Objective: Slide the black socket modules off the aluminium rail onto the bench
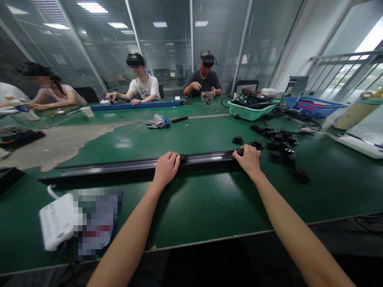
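A white, box-shaped plastic device (56,223) lies at the lower left. Above it, a long, glossy black rail (131,169) lies on the green tabletop (191,211), its long axis running from mid-left to right of centre, the right end slightly higher in the frame. At upper left stands a small white cup (87,112), its inside hard to make out. Near centre, the left hand (166,169) bends over the rail beside a small black block (182,158); whether its fingers are clamped on anything, I cannot tell. Beyond, a grey open box (211,96) holds orange-brown pieces, by a person in a dark shirt (202,83). The right hand (249,158) pinches a dark, compact part (239,152) at the rail's right end. Upper right, a teal perforated plastic basket (249,111) holds tangled dark cables, above scattered black parts (279,145); farther right, a blue plastic basket (314,108) contains dark and red items.
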A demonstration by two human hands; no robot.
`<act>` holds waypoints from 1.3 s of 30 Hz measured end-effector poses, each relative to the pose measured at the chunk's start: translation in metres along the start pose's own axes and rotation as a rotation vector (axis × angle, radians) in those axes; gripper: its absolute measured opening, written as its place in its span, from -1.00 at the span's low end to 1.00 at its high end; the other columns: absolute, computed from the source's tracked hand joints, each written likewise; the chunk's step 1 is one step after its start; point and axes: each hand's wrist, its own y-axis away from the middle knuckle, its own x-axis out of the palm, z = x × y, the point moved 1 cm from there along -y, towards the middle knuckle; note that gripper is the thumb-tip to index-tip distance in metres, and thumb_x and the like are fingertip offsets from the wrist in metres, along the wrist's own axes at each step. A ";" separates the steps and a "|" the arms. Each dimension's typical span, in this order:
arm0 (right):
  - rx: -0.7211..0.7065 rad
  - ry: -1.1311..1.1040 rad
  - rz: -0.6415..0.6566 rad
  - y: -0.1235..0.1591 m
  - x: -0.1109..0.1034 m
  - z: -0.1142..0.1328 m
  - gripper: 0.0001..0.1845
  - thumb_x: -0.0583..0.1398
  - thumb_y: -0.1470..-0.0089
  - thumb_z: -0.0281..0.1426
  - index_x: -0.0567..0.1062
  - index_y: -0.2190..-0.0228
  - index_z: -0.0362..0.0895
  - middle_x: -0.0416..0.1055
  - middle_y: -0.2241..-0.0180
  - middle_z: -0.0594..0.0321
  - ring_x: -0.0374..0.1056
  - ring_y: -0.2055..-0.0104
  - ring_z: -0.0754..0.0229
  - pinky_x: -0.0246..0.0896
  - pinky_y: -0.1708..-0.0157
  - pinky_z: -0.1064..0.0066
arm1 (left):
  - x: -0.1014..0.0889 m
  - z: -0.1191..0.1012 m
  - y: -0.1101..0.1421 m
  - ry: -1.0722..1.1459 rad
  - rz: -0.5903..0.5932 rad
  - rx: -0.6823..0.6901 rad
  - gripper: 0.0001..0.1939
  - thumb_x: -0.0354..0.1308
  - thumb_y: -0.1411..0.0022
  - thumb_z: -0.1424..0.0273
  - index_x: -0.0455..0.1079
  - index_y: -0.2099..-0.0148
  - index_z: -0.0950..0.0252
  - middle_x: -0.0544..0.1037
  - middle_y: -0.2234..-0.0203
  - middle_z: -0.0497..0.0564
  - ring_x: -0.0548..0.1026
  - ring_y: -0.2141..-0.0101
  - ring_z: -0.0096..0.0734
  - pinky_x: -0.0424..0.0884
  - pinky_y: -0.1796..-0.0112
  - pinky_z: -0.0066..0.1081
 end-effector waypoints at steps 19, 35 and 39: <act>0.080 0.040 0.007 -0.005 -0.002 -0.015 -0.62 0.09 -0.10 -0.17 0.46 0.20 -0.19 0.47 0.17 -0.10 0.25 0.09 -0.12 0.01 0.12 0.14 | 0.000 0.000 0.000 -0.014 -0.001 0.001 -0.60 -0.21 -0.50 0.25 0.44 0.05 0.25 0.54 0.14 0.11 0.49 0.11 -0.21 0.37 0.06 -0.25; 0.135 0.040 0.001 -0.007 -0.002 -0.024 -0.60 0.09 -0.08 -0.16 0.47 0.19 -0.19 0.47 0.14 -0.11 0.26 0.08 -0.13 0.03 0.10 0.11 | 0.000 0.000 0.000 0.013 -0.003 -0.005 -0.61 -0.20 -0.50 0.25 0.44 0.04 0.24 0.54 0.12 0.11 0.49 0.10 -0.19 0.36 0.06 -0.25; 0.142 0.033 -0.015 -0.007 -0.003 -0.025 -0.61 0.09 -0.07 -0.17 0.47 0.21 -0.19 0.47 0.16 -0.12 0.25 0.10 -0.13 0.03 0.10 0.10 | 0.000 0.000 0.000 0.011 -0.005 -0.006 -0.61 -0.20 -0.50 0.25 0.44 0.05 0.23 0.54 0.14 0.11 0.49 0.11 -0.20 0.37 0.06 -0.25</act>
